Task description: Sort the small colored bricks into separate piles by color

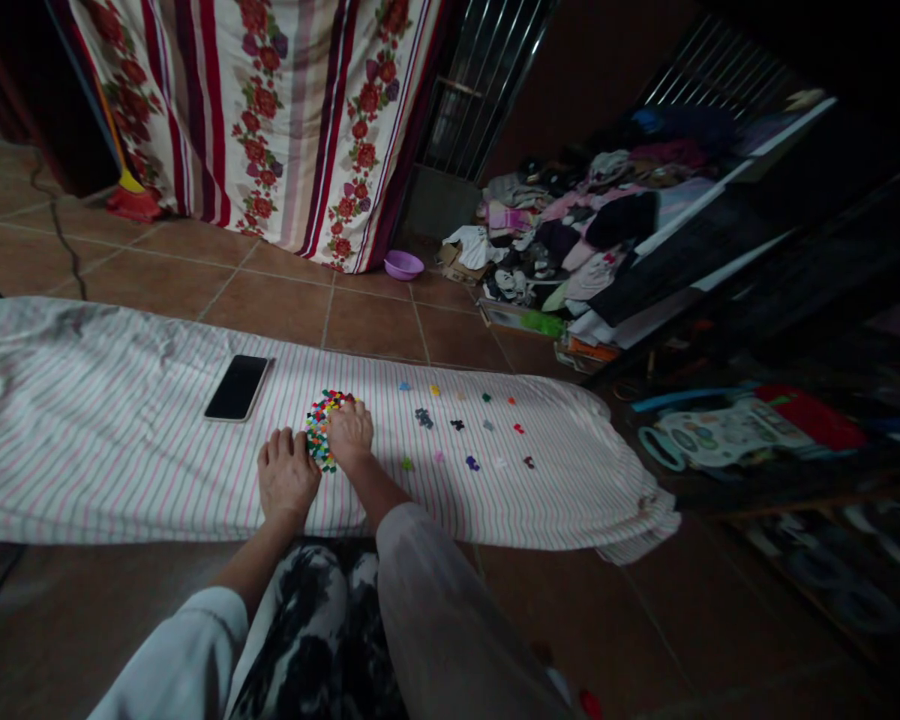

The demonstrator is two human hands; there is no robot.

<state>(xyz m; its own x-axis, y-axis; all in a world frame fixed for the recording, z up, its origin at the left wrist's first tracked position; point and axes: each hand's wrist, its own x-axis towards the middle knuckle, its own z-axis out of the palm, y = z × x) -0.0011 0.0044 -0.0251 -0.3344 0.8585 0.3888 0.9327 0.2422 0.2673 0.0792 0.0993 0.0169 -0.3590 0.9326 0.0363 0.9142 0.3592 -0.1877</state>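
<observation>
while your right hand (351, 430) curls over the right side of the pile of small coloured pieces (319, 425), you see the pile stretch lengthwise away from you, its long axis aimed towards the curtain (285, 120) and its far end bending a little rightward. it lies in front of you, between your two hands, and the single pieces are too small to show which way each faces. you can't tell whether your right fingers pinch one; your left hand (289, 475) is palm down at the pile's left edge, fingers extended and loose. your right hand hides part of the pile. further right, small colour groups (472, 463) sit apart in three rows, with a dark grey group (424, 418) the biggest. on your left a phone (238, 388) lies slantwise, screen dark. pile, groups and phone rest on a striped cloth (120, 430), wrinkled towards the left. beyond are a tiled floor (270, 285), a purple basin (403, 265) and a heap of clothes (570, 215).
</observation>
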